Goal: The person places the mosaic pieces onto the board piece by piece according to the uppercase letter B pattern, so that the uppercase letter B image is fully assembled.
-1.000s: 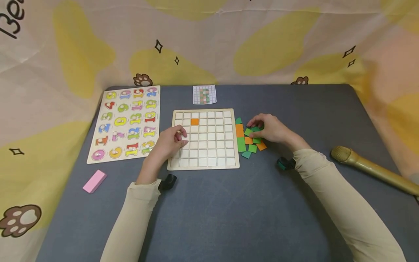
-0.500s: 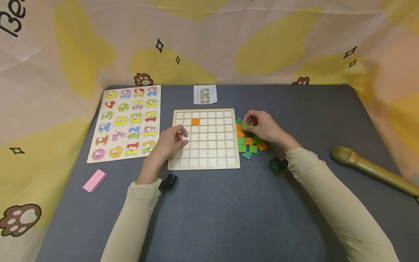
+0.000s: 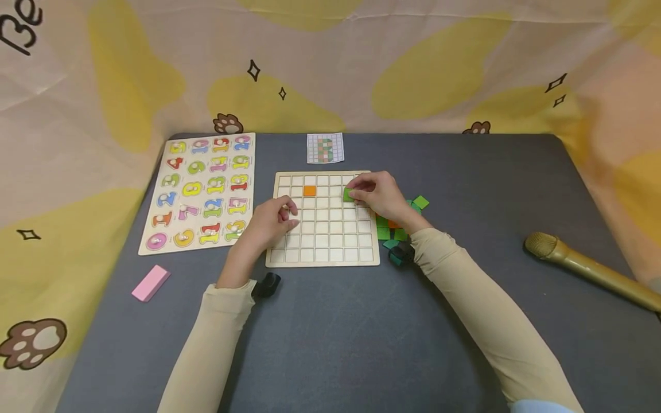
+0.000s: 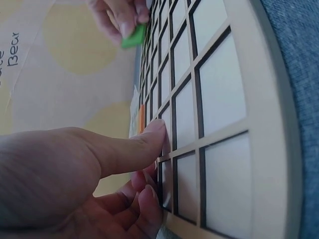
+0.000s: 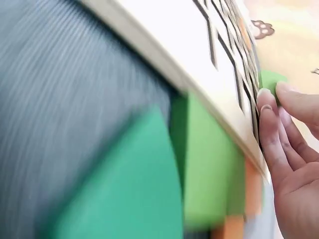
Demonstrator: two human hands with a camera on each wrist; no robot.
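Observation:
A light green square tile (image 3: 348, 194) is pinched between the thumb and fingers of my right hand (image 3: 381, 197), over the upper right part of the wooden grid board (image 3: 322, 265). The same tile (image 4: 133, 37) shows beyond the board's cells in the left wrist view. My left hand (image 3: 269, 223) rests at the board's left side, fingers loosely curled, thumb tip over the cells and nothing held. One orange square tile (image 3: 309, 191) lies in a cell of the second row. Right of the board, partly hidden by my right wrist, is a pile of green and orange tiles (image 3: 384, 233).
A number puzzle board (image 3: 198, 195) lies at the left, with a pink block (image 3: 151, 283) in front of it. Behind the grid board is a small card with a coloured pattern (image 3: 325, 148). A gold microphone (image 3: 583, 267) lies at the far right.
My right hand has picked a green tile from the pile and carried it left over the grid board. My left hand has stayed in place.

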